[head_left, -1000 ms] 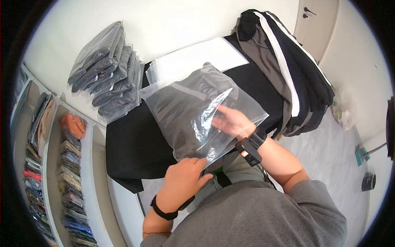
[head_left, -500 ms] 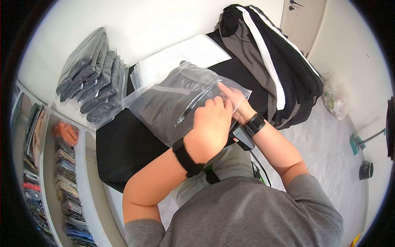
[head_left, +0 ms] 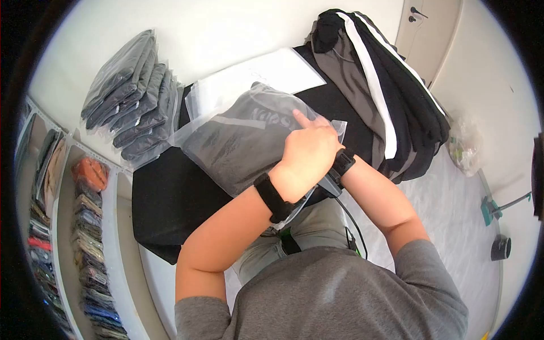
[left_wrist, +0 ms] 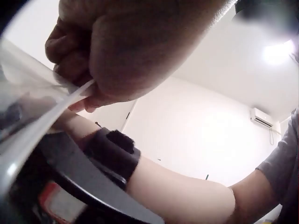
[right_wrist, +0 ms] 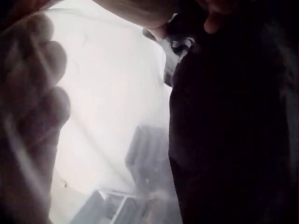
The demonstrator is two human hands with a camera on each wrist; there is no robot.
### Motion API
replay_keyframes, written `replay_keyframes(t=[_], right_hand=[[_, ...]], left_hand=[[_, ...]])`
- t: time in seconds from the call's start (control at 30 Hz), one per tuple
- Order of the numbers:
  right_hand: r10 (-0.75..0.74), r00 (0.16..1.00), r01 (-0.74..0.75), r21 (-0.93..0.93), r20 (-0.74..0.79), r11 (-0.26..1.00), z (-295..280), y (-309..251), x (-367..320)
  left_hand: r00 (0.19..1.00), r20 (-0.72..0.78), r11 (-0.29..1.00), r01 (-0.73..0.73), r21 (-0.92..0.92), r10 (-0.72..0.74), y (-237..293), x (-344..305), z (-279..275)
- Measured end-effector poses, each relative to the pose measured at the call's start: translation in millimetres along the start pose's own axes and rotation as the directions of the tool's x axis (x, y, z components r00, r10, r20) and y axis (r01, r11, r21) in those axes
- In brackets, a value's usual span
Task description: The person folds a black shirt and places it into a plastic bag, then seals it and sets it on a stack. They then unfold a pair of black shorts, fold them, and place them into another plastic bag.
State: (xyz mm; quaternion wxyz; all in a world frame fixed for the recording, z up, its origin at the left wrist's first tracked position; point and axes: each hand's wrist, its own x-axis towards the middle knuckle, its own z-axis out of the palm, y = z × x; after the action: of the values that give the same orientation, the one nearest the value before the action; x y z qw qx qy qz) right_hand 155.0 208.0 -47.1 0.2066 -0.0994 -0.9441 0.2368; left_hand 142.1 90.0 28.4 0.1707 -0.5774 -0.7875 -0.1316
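Note:
A clear plastic bag (head_left: 198,148) lies on the black-covered table with a folded dark grey garment (head_left: 238,150) inside it. My left hand (head_left: 310,148) grips the bag's right end with curled fingers; in the left wrist view the pale bag edge (left_wrist: 70,100) runs out from under them. Most of my right hand (head_left: 301,118) is covered by the left, with one straight digit showing past it on the bag. From the right wrist view, the dark garment (right_wrist: 224,130) fills the right side, and packed garments show through the clear plastic.
Several bagged dark garments (head_left: 133,96) form a stack at the table's left end. Flat clear bags and white sheets (head_left: 266,71) lie behind the bag. Black, grey and white clothes (head_left: 385,96) are heaped at the right. Shelves (head_left: 90,238) of packed clothes stand at left.
My left hand has come up from the bag's near corner, crossed over the right hand and taken hold of the bag's right end. The bag has shifted slightly left in the view.

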Motion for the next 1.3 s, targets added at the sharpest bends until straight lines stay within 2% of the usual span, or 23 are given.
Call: replay_keyframes(t=[0.1, 0.17, 0.3, 0.37, 0.4, 0.43, 0.47, 0.5, 0.57, 0.6, 0.67, 0.7, 0.77, 0.8, 0.87, 0.9, 0.93, 0.97, 1.1, 1.17, 1.2, 1.27, 1.3], right_hand=[[-0.033, 0.99, 0.011, -0.16, -0.136, 0.987, 6.7, 5.3, 9.0], [0.292, 0.955, -0.294, 0.3, 0.051, 0.908, 4.4, 8.7, 24.8], [0.337, 0.938, -0.333, 0.496, 0.086, 0.802, 12.3, 15.8, 34.6], [0.566, 0.754, -0.544, 0.801, 0.334, 0.251, 15.5, 0.6, 40.4], [0.563, 0.756, -0.542, 0.801, 0.332, 0.255, 11.7, -3.5, 40.8], [0.565, 0.763, -0.565, 0.748, 0.314, 0.348, 4.1, -12.3, 37.9], [0.564, 0.77, -0.584, 0.684, 0.297, 0.437, 0.1, -17.9, 35.2], [0.563, 0.772, -0.583, 0.682, 0.296, 0.441, 7.8, -13.3, 35.2], [0.54, 0.842, -0.457, 0.552, 0.015, 0.697, 21.0, -9.6, 37.9], [0.534, 0.846, -0.452, 0.551, 0.014, 0.702, 23.2, -4.3, 35.2], [0.082, 0.995, -0.049, 0.468, -0.05, 0.883, 5.4, -20.6, 24.1], [0.077, 0.996, -0.048, 0.467, -0.044, 0.883, 0.0, -27.1, 24.1], [0.223, 0.972, -0.231, 0.13, 0.073, 0.964, -7.5, -35.1, 24.5], [0.221, 0.973, -0.229, 0.126, 0.073, 0.965, -4.8, -32.4, 25.3], [0.324, 0.946, -0.257, 0.599, -0.003, 0.758, -0.9, -29.9, 26.5], [0.322, 0.947, -0.256, 0.596, -0.005, 0.761, 0.5, -27.8, 25.3], [0.33, 0.933, -0.254, 0.912, 0.144, 0.321, -2.9, -34.7, 22.4], [0.256, 0.927, -0.221, 0.95, 0.275, -0.218, -7.1, -41.1, 20.7], [0.288, 0.889, -0.294, 0.927, 0.355, -0.235, -20.8, -52.5, 15.5], [0.262, 0.897, -0.399, 0.908, 0.357, 0.128, -27.4, -43.4, 16.4], [0.267, 0.897, -0.397, 0.908, 0.353, 0.134, -26.8, -42.7, 17.2], [0.359, 0.933, -0.29, 0.657, 0.032, 0.696, -18.9, -41.5, 19.4], [0.359, 0.933, -0.292, 0.654, 0.034, 0.697, -12.5, -36.4, 21.2]], left_hand=[[0.998, -0.027, 0.996, -0.061, -0.058, 0.059, -2.7, -3.2, -2.1], [0.988, 0.069, 0.978, -0.127, -0.167, 0.14, -6.3, -4.1, -7.4], [0.984, -0.005, 0.953, -0.172, -0.25, 0.176, -7.3, -15.5, -9.6], [0.984, 0.005, 0.951, -0.171, -0.256, 0.178, -3.4, -20.4, -18.6], [0.981, 0.059, 0.954, -0.165, -0.249, 0.185, -1.9, -21.2, -21.6], [0.975, 0.114, 0.957, -0.159, -0.243, 0.191, -1.9, -21.5, -23.2], [0.976, 0.09, 0.947, -0.167, -0.273, 0.198, -3.6, -22.1, -20.6], [0.977, 0.086, 0.948, -0.166, -0.273, 0.195, -3.7, -23.5, -20.4], [0.978, 0.033, 0.935, -0.189, -0.299, 0.208, -4.3, -26.0, -21.2], [0.979, 0.028, 0.937, -0.187, -0.295, 0.204, -5.0, -26.8, -22.3], [0.977, 0.04, 0.936, -0.187, -0.298, 0.208, -5.5, -28.5, -25.1], [0.979, 0.039, 0.937, -0.181, -0.299, 0.201, -5.5, -28.3, -27.6], [0.979, 0.13, 0.968, -0.129, -0.216, 0.159, -4.5, -25.8, -32.7], [0.979, 0.125, 0.968, -0.128, -0.217, 0.158, -3.7, -26.6, -30.4], [0.985, -0.06, 0.957, -0.172, -0.234, 0.162, -1.5, -29.6, -24.1], [0.985, -0.065, 0.957, -0.173, -0.235, 0.162, -0.2, -30.3, -21.8], [0.987, -0.061, 0.955, -0.16, -0.249, 0.149, 1.3, -31.0, -21.0], [0.989, -0.057, 0.954, -0.146, -0.262, 0.135, 1.7, -30.9, -20.6], [0.993, -0.024, 0.955, -0.122, -0.269, 0.12, 1.8, -30.5, -20.2], [0.993, -0.016, 0.958, -0.119, -0.261, 0.119, 3.3, -29.1, -19.4], [0.992, -0.021, 0.956, -0.124, -0.265, 0.123, 3.3, -27.8, -18.5], [0.991, -0.058, 0.948, -0.129, -0.292, 0.117, 2.7, -27.3, -16.3], [0.992, -0.059, 0.947, -0.128, -0.296, 0.115, 2.7, -27.6, -16.3]])
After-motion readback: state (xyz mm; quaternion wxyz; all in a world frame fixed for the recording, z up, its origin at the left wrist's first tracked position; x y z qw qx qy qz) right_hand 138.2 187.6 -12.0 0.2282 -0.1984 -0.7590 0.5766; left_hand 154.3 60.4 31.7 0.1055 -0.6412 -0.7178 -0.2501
